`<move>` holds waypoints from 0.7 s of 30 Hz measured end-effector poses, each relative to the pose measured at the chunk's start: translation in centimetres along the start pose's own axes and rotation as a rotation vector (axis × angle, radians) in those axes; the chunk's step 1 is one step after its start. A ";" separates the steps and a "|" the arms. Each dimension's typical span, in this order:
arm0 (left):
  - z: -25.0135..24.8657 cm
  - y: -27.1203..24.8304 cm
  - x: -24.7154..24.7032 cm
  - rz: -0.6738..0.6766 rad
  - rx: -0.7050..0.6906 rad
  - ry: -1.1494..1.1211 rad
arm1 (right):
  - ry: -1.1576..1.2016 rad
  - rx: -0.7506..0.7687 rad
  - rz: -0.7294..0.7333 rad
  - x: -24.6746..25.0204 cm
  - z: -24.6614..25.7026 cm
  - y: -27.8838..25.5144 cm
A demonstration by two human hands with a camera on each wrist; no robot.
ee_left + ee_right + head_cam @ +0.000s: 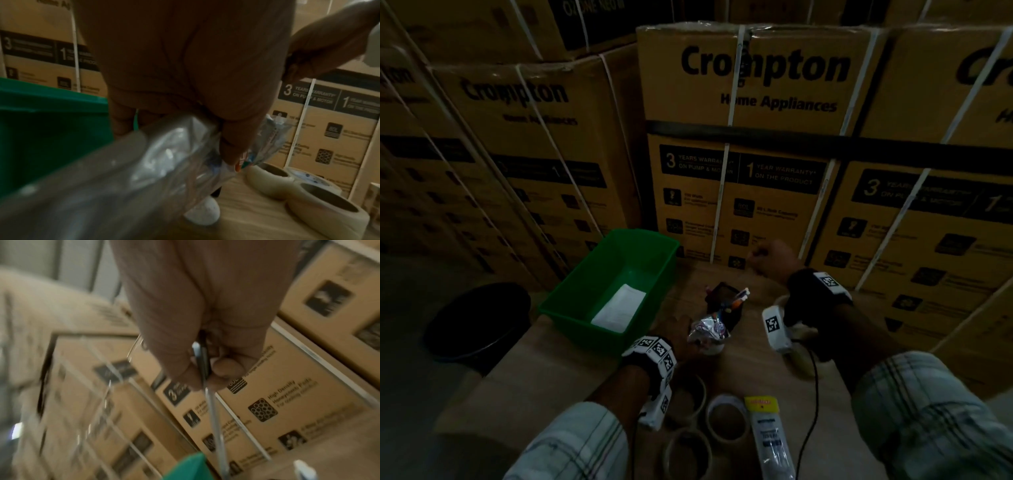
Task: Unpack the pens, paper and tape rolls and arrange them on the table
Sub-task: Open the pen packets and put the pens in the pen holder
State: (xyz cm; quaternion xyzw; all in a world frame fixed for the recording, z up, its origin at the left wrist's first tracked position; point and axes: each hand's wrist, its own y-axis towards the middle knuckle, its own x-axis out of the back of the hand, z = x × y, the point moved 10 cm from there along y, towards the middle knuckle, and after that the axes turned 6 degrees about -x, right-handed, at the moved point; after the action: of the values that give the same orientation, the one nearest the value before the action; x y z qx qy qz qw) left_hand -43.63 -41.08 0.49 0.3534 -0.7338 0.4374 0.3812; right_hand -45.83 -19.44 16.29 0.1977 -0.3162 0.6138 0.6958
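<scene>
Overhead, in the head view, the left hand [681, 337] sits at lower centre, gripping a crinkled plastic packet [707, 330] just below a black pen holder [724, 301] already bristling with pens. The right hand [774, 257] is raised to the upper right of the holder, fingers curled. A green bin [571, 301] at centre left holds a sheet of paper [619, 308]; tape rolls [726, 418] and a sealed pen pack [768, 442] lie along the bottom edge on the table [551, 370]. Next, the left wrist view shows the fingers [232, 146] closed round the clear packet [144, 162], which runs from lower left to centre, with tape rolls [324, 209] at lower right. Finally, the right wrist view shows thumb and fingers pinching a single pen [203, 363], its long axis pointing down toward the frame's bottom. The holder lies below and left of that pen, nearer the left hand, so the drop likely needs a leftward, downward reach.
</scene>
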 end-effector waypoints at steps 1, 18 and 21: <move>0.1 -0.3 0.0 -0.004 -0.003 -0.015 | -0.083 0.006 -0.025 -0.4 0.1 0.3; -0.6 0.0 1.4 -0.073 -0.093 -0.159 | -0.182 -0.049 0.104 -8.3 -3.5 0.1; -2.6 -0.3 2.6 -0.108 -0.120 -0.121 | -0.277 -0.029 0.381 -10.9 -4.6 -1.8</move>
State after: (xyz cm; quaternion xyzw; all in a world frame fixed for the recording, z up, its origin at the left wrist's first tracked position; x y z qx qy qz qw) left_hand -43.89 -39.28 3.75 0.3948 -0.7602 0.3492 0.3798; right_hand -43.69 -24.68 5.72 0.2069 -0.4490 0.6966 0.5200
